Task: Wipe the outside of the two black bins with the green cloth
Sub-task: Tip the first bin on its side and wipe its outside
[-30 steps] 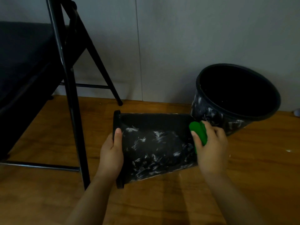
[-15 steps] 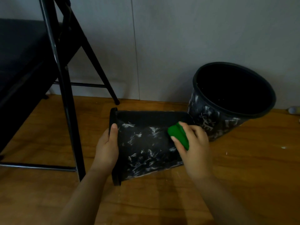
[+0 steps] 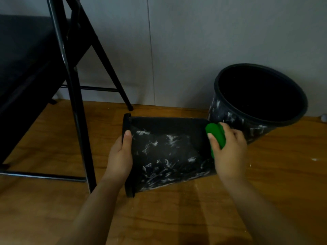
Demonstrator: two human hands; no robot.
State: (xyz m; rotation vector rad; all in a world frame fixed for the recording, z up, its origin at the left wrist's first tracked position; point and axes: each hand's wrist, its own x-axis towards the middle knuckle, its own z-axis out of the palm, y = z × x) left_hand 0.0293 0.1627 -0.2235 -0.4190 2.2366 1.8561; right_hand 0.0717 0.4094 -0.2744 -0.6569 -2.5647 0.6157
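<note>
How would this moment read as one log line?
wiping | left hand grips lying bin rim | right hand presses cloth at base | smears remain

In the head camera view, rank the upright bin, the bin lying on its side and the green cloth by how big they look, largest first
1. upright bin and bin lying on its side: too alike to rank.
2. green cloth, far smaller, bunched in the right hand.

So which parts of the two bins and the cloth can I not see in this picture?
All in the head view:
- Lying bin: its underside, against the floor; its opening, facing left.
- Left hand: its fingers, behind the bin's rim.
- Green cloth: mostly hidden by the right hand.
- Standing bin: its far side; its inside is too dark.
</note>
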